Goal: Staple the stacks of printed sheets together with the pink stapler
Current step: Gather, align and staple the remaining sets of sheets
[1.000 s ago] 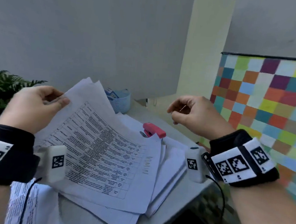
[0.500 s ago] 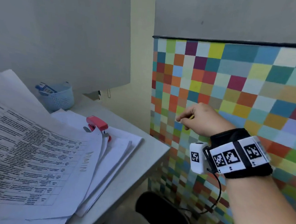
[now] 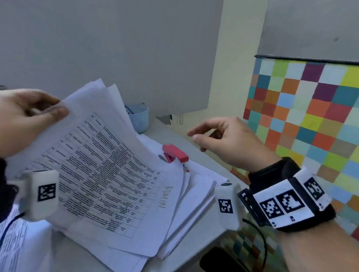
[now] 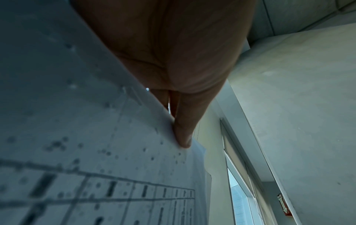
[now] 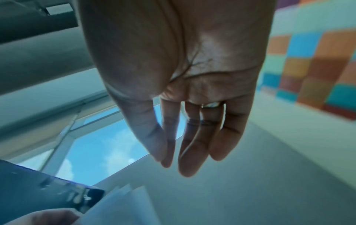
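Observation:
My left hand pinches the top left corner of a stack of printed sheets and holds that end tilted up off the desk. In the left wrist view a fingertip presses on the sheet near its edge. The pink stapler lies on more paper stacks behind the lifted sheets, with no hand on it. My right hand hovers in the air to the right of the stapler. Its fingers hang relaxed and hold nothing.
A small blue basket stands at the back of the white desk. A wall of coloured squares rises just right of the desk. More printed sheets lie at the lower left. A black object sits below the desk's edge.
My right hand swung out past the desk's right edge with the view following it, then came back over the desk near the stapler. The left hand kept its hold on the sheets.

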### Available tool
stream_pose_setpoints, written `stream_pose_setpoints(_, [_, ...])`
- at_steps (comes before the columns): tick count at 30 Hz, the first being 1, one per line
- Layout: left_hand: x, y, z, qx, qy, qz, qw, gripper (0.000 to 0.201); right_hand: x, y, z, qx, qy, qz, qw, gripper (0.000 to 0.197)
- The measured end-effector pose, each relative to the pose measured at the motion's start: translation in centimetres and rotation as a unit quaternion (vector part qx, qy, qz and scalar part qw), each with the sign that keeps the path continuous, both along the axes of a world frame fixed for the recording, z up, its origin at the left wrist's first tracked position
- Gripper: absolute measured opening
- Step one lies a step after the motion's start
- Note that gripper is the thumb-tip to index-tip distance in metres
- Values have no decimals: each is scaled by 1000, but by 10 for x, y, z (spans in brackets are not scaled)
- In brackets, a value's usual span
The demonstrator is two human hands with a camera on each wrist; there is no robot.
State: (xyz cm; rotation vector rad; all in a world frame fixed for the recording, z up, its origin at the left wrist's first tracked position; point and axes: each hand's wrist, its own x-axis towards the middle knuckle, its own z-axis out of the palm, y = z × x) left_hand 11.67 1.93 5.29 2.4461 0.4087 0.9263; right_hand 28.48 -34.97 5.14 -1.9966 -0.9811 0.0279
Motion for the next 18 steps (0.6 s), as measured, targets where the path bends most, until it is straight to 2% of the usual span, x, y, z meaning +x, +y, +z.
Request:
stream_pose_setpoints(2, [-5,-54,18,0,-11,20,1000,29,-9,33,7,26,-2,39,999,12])
stream_pose_setpoints(4, [-6,-64,24,6,-32,15,999,13,-12,65,10,62,-6,64,996,24])
stream_pose_setpoints(7, [-6,-71,24,-17,-40,14,999,7,-14,107,13,81,-8,84,993,67])
stream_pose_setpoints(9, [-7,-77,26,-23,-43,-9,999,5,-15,126,16,74,48,98,991,86])
stream_pose_setpoints(10, [-9,-77,27,-33,-46,-14,998,4,-14,135,16,81,83,119,986,85])
stream_pose_setpoints(11, [-10,-76,28,-43,-48,-17,998,4,-13,144,16,97,112,139,979,74])
stream_pose_setpoints(13, [-12,-75,31,-36,-44,-9,998,4,-9,156,14,130,124,144,973,41])
stream_pose_setpoints(14, [-14,-74,32,-29,-37,-3,999,5,-7,161,12,149,118,125,974,30])
stream_pose_setpoints(18, [-23,-63,34,-6,23,28,999,7,9,170,7,213,122,53,968,25])
